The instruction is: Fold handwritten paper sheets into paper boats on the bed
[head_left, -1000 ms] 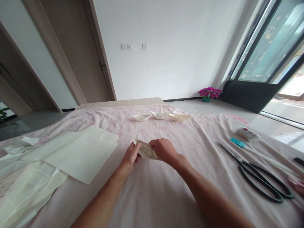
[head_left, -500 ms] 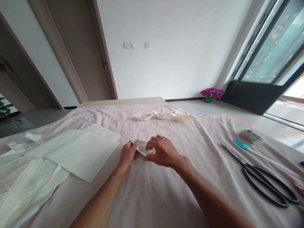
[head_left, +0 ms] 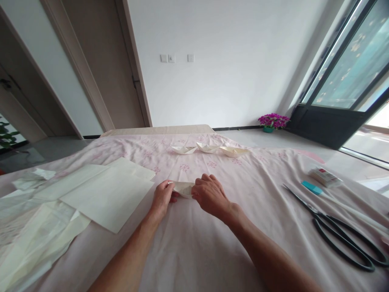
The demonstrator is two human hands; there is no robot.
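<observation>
Two bare forearms reach in over a pale pink cloth (head_left: 188, 247). Nearest on the left is a heap of crumpled paper (head_left: 45, 231); on the right lie black-handled scissors (head_left: 314, 211), well apart from the hands. At the middle, a small folded paper (head_left: 183, 190) is held between both hands, which sit a little apart. The left hand (head_left: 162, 197) pinches its left end, thumb above, fingers curled below. The right hand (head_left: 212, 194) has its fingers bunched closed on the right end. Flat sheets (head_left: 106, 198) lie just left of the left hand, limiting room there; bare cloth spreads ahead and to the right. Farther off, three paper boats (head_left: 208, 148) stand in a row near the cloth's far edge.
</observation>
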